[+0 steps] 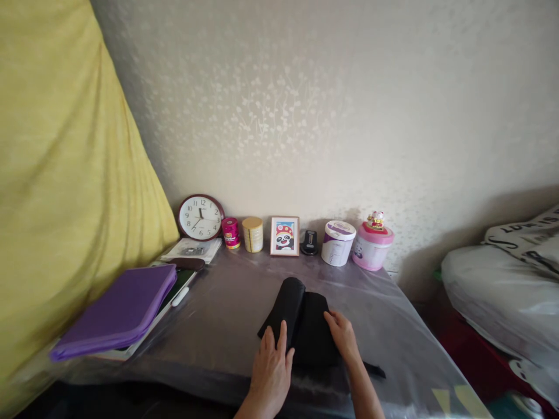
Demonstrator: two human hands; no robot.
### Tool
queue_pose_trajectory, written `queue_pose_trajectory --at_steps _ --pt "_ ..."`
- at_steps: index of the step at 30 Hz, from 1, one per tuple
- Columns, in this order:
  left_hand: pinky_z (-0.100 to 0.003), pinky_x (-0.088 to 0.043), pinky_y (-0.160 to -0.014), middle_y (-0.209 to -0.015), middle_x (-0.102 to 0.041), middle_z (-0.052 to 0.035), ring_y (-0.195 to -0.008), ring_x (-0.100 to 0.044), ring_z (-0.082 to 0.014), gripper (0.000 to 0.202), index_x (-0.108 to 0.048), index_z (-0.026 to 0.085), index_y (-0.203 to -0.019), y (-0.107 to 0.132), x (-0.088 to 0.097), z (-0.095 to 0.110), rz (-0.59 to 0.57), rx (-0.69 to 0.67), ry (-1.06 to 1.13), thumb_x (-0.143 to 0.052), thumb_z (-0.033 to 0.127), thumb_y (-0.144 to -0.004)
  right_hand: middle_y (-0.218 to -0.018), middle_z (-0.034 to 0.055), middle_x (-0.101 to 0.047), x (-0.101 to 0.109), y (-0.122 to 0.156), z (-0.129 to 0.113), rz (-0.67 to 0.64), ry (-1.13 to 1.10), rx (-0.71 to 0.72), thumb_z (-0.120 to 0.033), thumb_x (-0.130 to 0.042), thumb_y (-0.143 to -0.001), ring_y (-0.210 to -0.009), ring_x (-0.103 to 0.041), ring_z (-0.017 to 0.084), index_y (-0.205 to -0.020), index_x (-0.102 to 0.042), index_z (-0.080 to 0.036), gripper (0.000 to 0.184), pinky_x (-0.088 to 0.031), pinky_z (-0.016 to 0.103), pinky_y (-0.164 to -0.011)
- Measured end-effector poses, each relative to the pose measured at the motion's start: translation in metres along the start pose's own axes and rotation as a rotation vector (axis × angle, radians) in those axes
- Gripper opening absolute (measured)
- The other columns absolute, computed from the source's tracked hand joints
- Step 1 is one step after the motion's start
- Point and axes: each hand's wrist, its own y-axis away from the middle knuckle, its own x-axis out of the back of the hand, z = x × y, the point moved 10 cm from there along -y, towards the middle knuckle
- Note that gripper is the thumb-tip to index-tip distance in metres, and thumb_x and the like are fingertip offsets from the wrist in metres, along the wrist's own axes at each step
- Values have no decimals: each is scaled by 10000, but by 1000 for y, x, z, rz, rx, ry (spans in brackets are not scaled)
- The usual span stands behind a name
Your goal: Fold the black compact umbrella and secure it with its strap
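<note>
A black folded piece of fabric (pixel 317 331) lies on the table, with a rolled or doubled-over part on its left side. What kind of item it is, I cannot tell. My left hand (pixel 273 366) rests on the lower end of the rolled part, fingers stretched out and apart. At the fabric's right edge, my right hand (pixel 343 334) has its fingers closed on the border. A thin black strap (pixel 375 370) sticks out to the right, behind my right wrist.
A purple zip folder (pixel 122 305) lies at the left on other flat items. Along the wall stand a clock (pixel 201 218), a magenta can (pixel 231 234), a yellow-lidded container (pixel 253 235), a framed panda picture (pixel 285 237), a black device (pixel 310 243), a white tub (pixel 338 247) and a pink tub (pixel 371 251).
</note>
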Motion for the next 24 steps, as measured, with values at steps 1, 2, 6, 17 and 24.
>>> queue_pose_trajectory --at_steps 1,2,6,17,24 --pt "-385 -439 -866 -1298 -447 -232 -1158 -480 -300 519 -204 163 -1402 0 1 0 -7 -1 0 -293 320 -915 -788 71 -705 -1 -1 -2 -18 -84 -3 -444 -500 -718 -794 -653 240 -856 -671 -154 364 -493 311 -688" --pt "-385 -440 -866 -1298 -447 -232 -1157 -481 -298 519 -206 164 -1401 0 1 1 -11 -1 1 -296 322 -915 -771 64 -703 -3 -1 -5 -35 -161 -4 -472 -515 -701 -784 -651 237 -864 -674 -146 397 -496 306 -674" --pt "-384 -442 -866 -1299 -451 -219 -1158 -482 -291 510 -218 177 -1399 0 5 1 0 1 15 -301 308 -913 -729 50 -683 -12 0 -18 -74 -345 -31 -523 -576 -650 -708 -636 205 -889 -671 -123 475 -488 272 -594" --pt "-388 -442 -881 -1308 -450 -188 -1168 -476 -275 532 -252 175 -1391 -1 8 -2 -3 -32 69 -310 198 -863 -641 6 -628 -56 -3 -71 -161 -506 -64 -465 -613 -667 -527 -574 137 -973 -601 -121 461 -435 218 -434" --pt "-384 -409 -935 -1311 -445 -200 -1197 -446 -277 402 -532 97 -1181 1 4 -4 12 -60 78 -329 182 -844 -689 31 -663 -93 -13 -89 -169 -215 24 -406 -500 -765 -564 -610 155 -1061 -552 -99 430 -441 224 -435"
